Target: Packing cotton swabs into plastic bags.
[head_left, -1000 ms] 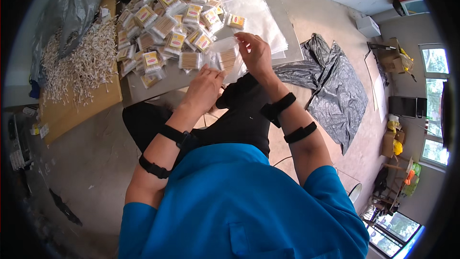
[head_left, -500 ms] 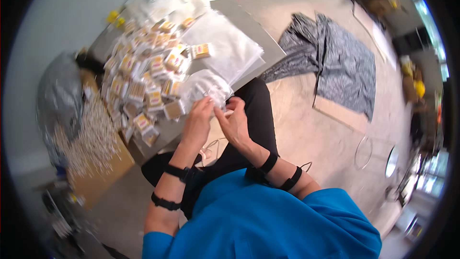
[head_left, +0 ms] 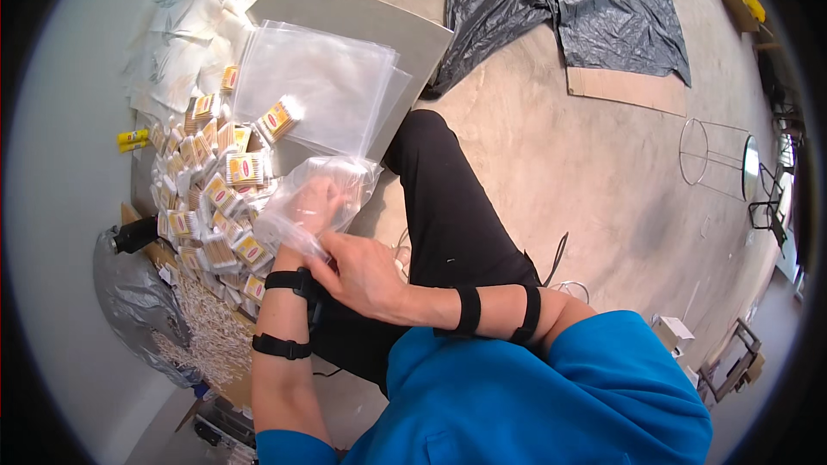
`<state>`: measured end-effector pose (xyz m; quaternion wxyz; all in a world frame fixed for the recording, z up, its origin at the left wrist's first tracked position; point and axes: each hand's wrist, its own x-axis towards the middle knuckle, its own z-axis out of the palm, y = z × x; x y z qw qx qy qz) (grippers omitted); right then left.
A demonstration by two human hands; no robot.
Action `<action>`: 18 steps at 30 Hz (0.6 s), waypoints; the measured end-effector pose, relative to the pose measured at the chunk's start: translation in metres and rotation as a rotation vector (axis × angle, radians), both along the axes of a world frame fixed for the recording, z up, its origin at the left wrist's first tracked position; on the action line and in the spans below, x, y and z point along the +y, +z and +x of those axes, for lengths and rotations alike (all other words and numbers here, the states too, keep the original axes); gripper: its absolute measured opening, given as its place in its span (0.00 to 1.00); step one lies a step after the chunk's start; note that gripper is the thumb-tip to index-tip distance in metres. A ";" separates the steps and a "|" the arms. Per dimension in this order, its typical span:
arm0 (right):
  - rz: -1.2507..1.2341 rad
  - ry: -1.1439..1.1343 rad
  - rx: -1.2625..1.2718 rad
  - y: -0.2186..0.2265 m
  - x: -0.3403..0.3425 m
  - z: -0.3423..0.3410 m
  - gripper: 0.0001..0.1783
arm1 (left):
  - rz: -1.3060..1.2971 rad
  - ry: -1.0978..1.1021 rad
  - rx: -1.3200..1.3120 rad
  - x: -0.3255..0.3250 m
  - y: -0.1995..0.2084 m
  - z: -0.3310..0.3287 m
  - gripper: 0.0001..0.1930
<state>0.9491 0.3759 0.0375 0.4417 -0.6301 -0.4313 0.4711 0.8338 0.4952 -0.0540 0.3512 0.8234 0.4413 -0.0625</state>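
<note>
Your left hand (head_left: 314, 202) sat inside a clear bag (head_left: 323, 181), grip unreadable, your right hand (head_left: 362, 271) pinching its edge; uncounted yellow-labelled packets (head_left: 215, 207) lay centre-left, two flat clear bags (head_left: 319, 86) above.

Yellow-labelled clear packets (head_left: 215, 207) heaped beside clear bag (head_left: 314, 198)

— What colours do you read there?
— I see a clear plastic bag (head_left: 314, 198), small yellow-and-white packets (head_left: 245, 168) with red marks, and a grey worktop (head_left: 405, 30).
— And beyond that?
— A blue shirt (head_left: 551, 396), black trousers (head_left: 452, 215), black wrist bands (head_left: 289, 280), and a dark grey sheet (head_left: 594, 9).
</note>
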 end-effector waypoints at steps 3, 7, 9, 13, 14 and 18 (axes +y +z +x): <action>0.014 0.041 0.086 -0.002 -0.003 -0.003 0.11 | 0.056 0.013 0.099 -0.004 -0.001 0.007 0.14; 0.046 0.060 0.185 0.003 -0.006 -0.003 0.12 | 0.199 0.013 0.101 -0.002 -0.015 -0.003 0.13; 0.041 0.068 0.224 0.002 -0.004 -0.001 0.12 | 0.179 0.032 0.055 -0.001 -0.016 -0.012 0.12; 0.076 0.085 0.193 -0.003 -0.002 -0.005 0.13 | 0.206 0.002 0.087 0.004 0.013 -0.007 0.12; 0.087 0.078 0.165 -0.003 -0.002 -0.008 0.13 | 0.170 0.000 0.120 0.006 0.013 -0.007 0.12; 0.064 0.069 0.174 -0.002 -0.001 -0.012 0.13 | 0.155 -0.101 0.087 0.009 0.006 -0.016 0.16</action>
